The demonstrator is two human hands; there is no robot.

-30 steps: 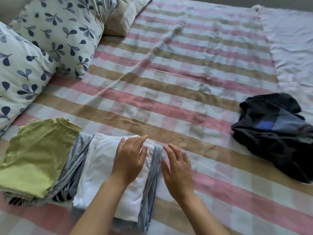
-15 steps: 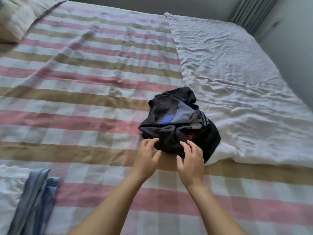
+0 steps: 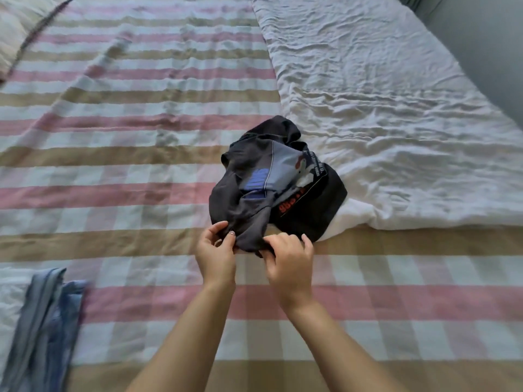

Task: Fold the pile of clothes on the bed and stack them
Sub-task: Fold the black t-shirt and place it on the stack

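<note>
Both hands are at the near hem: the left hand [image 3: 216, 251] pinches the crumpled dark shirt [image 3: 249, 202] between thumb and fingers [image 3: 215, 228], the right hand [image 3: 288, 257] curls onto it just beside, the bundle heaped straight ahead on the striped bed [image 3: 113, 165], the folded stack [image 3: 42, 321] well off left.

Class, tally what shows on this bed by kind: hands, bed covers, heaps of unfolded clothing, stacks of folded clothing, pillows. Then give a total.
Hands: 2 (left hand, right hand, both gripping the heap)
Bed covers: 2 (striped blanket, white sheet)
Unfolded heaps: 1 (dark clothes)
Folded stacks: 1 (folded stack, partly out of view)
Pillows: 1 (pillow)
Total: 7
</note>
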